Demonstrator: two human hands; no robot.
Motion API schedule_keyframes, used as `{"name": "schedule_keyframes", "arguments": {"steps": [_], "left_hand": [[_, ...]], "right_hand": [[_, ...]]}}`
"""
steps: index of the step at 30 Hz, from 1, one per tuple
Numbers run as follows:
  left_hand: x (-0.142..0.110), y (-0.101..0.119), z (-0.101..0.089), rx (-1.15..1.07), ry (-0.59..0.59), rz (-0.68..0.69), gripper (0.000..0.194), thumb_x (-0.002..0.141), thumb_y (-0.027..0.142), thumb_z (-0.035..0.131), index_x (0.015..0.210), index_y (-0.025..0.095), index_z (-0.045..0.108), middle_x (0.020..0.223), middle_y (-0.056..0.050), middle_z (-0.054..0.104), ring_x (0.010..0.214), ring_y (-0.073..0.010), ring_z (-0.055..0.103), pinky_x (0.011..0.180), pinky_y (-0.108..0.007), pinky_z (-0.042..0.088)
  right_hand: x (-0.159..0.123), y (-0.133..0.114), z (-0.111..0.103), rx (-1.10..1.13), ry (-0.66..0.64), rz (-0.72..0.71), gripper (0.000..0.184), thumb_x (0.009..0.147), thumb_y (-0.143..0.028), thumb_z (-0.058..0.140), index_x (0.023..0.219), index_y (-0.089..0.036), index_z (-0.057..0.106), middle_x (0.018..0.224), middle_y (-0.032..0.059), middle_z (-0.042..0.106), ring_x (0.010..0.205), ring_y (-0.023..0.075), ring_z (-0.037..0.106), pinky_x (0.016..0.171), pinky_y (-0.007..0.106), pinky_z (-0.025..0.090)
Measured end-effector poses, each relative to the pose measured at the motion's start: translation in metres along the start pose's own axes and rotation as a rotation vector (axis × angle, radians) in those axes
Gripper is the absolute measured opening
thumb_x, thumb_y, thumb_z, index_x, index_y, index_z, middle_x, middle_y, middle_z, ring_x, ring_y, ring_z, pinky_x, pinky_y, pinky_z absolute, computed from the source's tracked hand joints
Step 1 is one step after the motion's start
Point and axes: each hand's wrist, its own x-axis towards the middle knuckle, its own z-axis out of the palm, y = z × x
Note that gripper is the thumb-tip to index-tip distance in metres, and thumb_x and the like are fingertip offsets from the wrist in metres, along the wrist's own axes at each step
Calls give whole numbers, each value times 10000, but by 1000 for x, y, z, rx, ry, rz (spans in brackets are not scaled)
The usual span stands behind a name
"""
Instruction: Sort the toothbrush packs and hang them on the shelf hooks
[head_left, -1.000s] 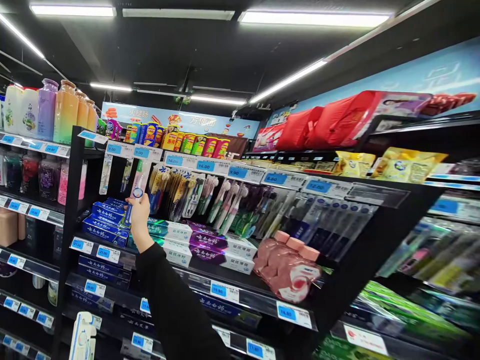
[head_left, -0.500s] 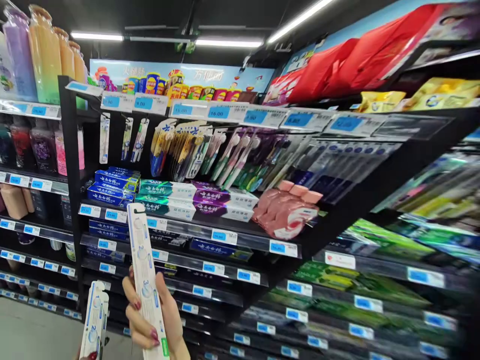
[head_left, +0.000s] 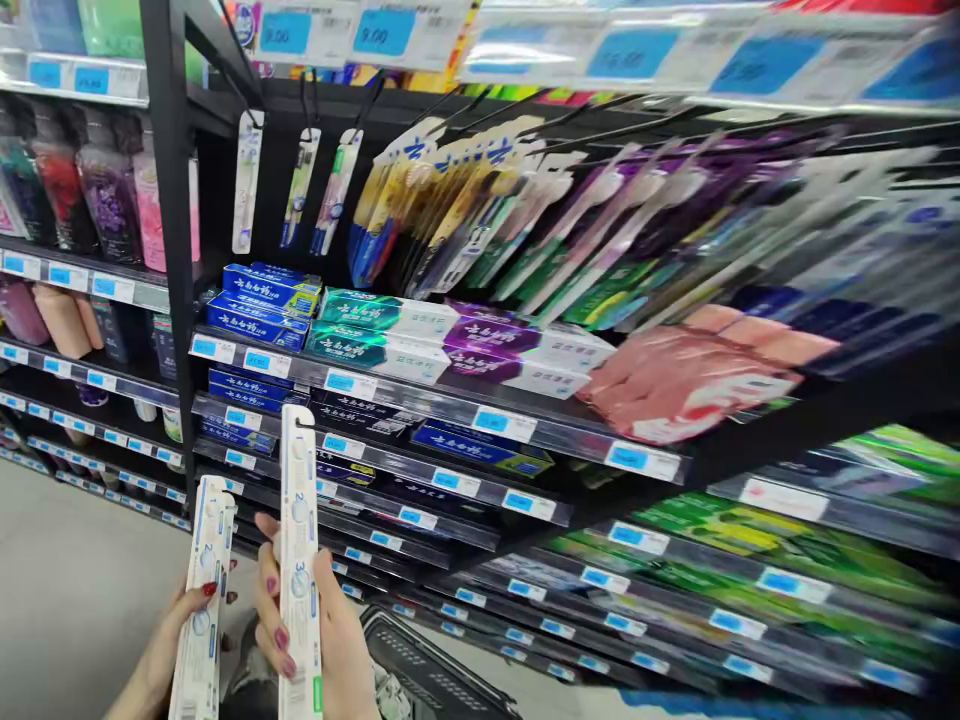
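My right hand (head_left: 334,630) grips a white packaged toothbrush (head_left: 298,560) upright, its printed back with numbered steps facing me. To its left, my left hand (head_left: 166,640) holds what look like several similar toothbrush packs (head_left: 201,600), stacked together with the thumb across the front. Both hands are at the lower left of the view, apart from each other and in front of the shelf. Ahead, single toothbrush packs (head_left: 247,185) and a dense row of others (head_left: 465,220) hang from hooks. The lower ends of the held packs leave the frame.
Toothpaste boxes (head_left: 382,340) in blue, green and purple lie below the hanging brushes, beside pink round packs (head_left: 682,385). Bottles (head_left: 109,190) stand on the left shelves. A black basket (head_left: 435,665) sits low by my right hand. Price tags (head_left: 506,422) line the shelf edges.
My view has tilted down and come nearer the shelf. More of my left hand and its packs shows now, and the black basket has come into sight. Both hands keep their grip.
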Motion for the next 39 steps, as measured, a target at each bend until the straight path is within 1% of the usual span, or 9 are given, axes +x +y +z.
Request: {"name": "schedule_keyframes", "arguments": {"steps": [5, 11, 15, 18, 22, 26, 29, 33, 39], "left_hand": [[0, 5, 5, 6, -8, 95, 571, 672, 296, 625, 1196, 139, 458, 775, -44, 684, 550, -187, 597, 513, -318, 487], [2, 7, 11, 8, -29, 65, 571, 651, 281, 634, 1186, 162, 473, 1042, -99, 648, 723, -235, 626, 525, -335, 503], [5, 2, 9, 33, -39, 33, 565, 674, 274, 616, 1199, 155, 447, 1166, -132, 584, 876, -286, 605, 527, -342, 513], [9, -2, 3, 30, -45, 49, 595, 685, 276, 612, 1234, 159, 415, 1177, -136, 574, 881, -286, 597, 546, -362, 519], [11, -4, -1, 15, -33, 33, 645, 668, 278, 627, 1260, 185, 389, 1251, -128, 521, 985, -320, 560, 549, -362, 519], [9, -3, 1, 25, -39, 16, 635, 683, 284, 604, 1265, 178, 373, 1308, -137, 461, 1046, -341, 518, 560, -375, 520], [8, -2, 4, 32, -53, 14, 623, 683, 280, 604, 1255, 167, 386, 1291, -141, 479, 1014, -331, 536, 552, -367, 518], [7, -1, 10, 47, -47, 15, 563, 668, 280, 625, 1196, 171, 466, 1133, -123, 603, 837, -279, 612, 520, -323, 496], [13, -4, 18, -7, -121, 61, 477, 689, 316, 621, 1124, 138, 542, 758, -65, 691, 722, -231, 638, 673, -332, 496]], "right_hand": [[1, 3, -16, -17, 69, 3, 349, 812, -484, 485, 996, -195, 550, 601, -58, 362, 351, 16, 219, 265, 140, 151], [-1, 3, -25, -78, -45, -27, 427, 868, -533, 291, 1096, -242, 504, 509, -73, 327, 313, 44, 166, 258, 155, 133], [-1, 3, -23, -757, 339, -414, 418, 828, -488, 431, 1190, -280, 449, 762, 38, 526, 600, 148, 469, 499, 267, 385], [-1, 1, -28, -1459, 642, -808, 428, 800, -334, 538, 1220, -312, 459, 953, 92, 532, 868, 251, 476, 704, 377, 375], [-2, 0, -40, -1881, 727, -1056, 458, 797, -182, 528, 1227, -328, 468, 897, 97, 545, 841, 260, 494, 735, 407, 363], [-2, 0, -38, -1701, 746, -912, 425, 781, -249, 556, 1196, -322, 498, 950, 103, 535, 837, 261, 515, 709, 397, 389], [-2, -3, -33, -1185, 608, -617, 417, 775, -373, 551, 1178, -305, 469, 961, 83, 525, 695, 191, 527, 534, 302, 408], [0, -6, -32, -536, 327, -171, 319, 802, -464, 465, 978, -206, 527, 672, 23, 532, 440, 115, 444, 364, 232, 326], [9, 20, -45, -525, 390, -121, 350, 745, -453, 571, 992, -206, 560, 706, 30, 595, 643, 187, 569, 595, 328, 460]]}}
